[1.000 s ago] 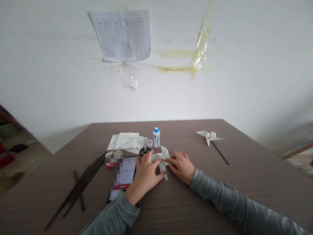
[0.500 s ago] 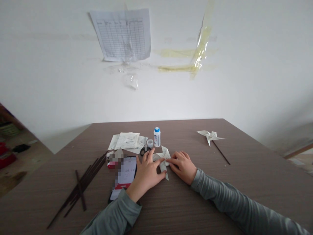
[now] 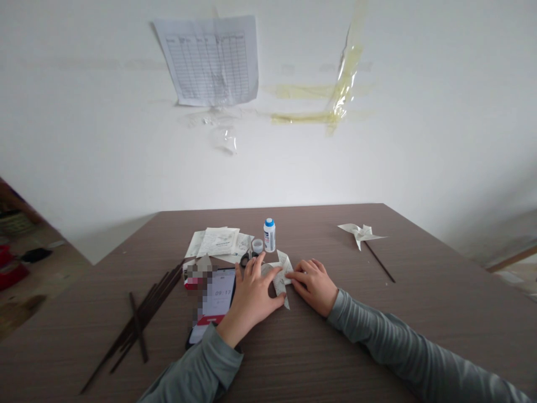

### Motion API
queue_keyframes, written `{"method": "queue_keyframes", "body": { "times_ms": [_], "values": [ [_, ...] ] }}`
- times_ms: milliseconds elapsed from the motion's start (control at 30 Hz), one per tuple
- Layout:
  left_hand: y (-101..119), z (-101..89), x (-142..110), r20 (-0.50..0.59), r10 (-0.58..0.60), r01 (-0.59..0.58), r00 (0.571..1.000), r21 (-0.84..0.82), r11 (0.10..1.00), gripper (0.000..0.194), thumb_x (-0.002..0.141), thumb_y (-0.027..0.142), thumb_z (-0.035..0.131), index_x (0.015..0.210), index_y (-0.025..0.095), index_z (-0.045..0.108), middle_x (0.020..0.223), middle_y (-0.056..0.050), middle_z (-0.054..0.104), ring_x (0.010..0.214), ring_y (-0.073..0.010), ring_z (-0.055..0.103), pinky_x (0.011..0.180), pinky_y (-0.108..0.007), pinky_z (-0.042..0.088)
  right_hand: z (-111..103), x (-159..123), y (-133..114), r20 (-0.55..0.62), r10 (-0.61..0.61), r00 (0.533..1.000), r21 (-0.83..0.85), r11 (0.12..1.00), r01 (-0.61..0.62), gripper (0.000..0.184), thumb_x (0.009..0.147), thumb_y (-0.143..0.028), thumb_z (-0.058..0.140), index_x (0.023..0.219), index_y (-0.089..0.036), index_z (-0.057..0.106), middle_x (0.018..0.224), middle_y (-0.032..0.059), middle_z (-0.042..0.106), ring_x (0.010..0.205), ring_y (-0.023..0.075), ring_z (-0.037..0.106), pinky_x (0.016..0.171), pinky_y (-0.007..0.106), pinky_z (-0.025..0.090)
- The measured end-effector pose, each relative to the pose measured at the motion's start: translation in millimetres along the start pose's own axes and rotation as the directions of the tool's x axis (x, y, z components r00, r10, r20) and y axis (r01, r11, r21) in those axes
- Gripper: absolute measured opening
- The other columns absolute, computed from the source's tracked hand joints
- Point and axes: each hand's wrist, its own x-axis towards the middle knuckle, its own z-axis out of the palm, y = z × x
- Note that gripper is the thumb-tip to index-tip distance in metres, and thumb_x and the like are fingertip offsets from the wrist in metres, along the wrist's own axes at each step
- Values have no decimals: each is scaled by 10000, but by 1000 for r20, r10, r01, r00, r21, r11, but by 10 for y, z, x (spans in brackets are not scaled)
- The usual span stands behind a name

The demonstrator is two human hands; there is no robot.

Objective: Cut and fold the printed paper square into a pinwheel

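A folded paper pinwheel (image 3: 282, 275) of printed paper lies on the table between my two hands. My left hand (image 3: 254, 296) reaches over its left side with the fingers spread; the index finger and thumb are at its blades. From the right, my right hand (image 3: 315, 284) has its fingers together and bent, with the tips on the right edge of the pinwheel. Part of the pinwheel is hidden under my left fingers. Just beyond stand a white glue bottle (image 3: 269, 236) with a blue cap and a small tape roll (image 3: 257, 245). Black-handled scissors (image 3: 245, 258) lie by my left fingertips.
A phone (image 3: 216, 299) lies left of my left hand, near a small red-and-white box (image 3: 192, 281). Several dark sticks (image 3: 145, 316) are farther left. Paper sheets (image 3: 218, 240) lie behind. A pinwheel on a stick (image 3: 363, 234) rests at right. A wall (image 3: 293, 173) borders the table.
My left index finger has shifted slightly left, off the middle of the pinwheel. My right hand has hardly moved, and the pinwheel stays in place.
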Motion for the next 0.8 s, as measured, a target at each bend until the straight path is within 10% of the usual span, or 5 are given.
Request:
{"method": "queue_keyframes", "body": {
  "times_ms": [800],
  "values": [
    [32,-23,3,49,6,-6,999,-2,1000,591,1081,371,994,1667,409,928,2083,-176,540,1906,-566,524,1554,-948,325,-70,25,-77,36,7,999,-42,999,-5,382,1203,-278,792,1519,-363,989,1303,128,889,1273,370,821,1344,663,619]
  ]
}}
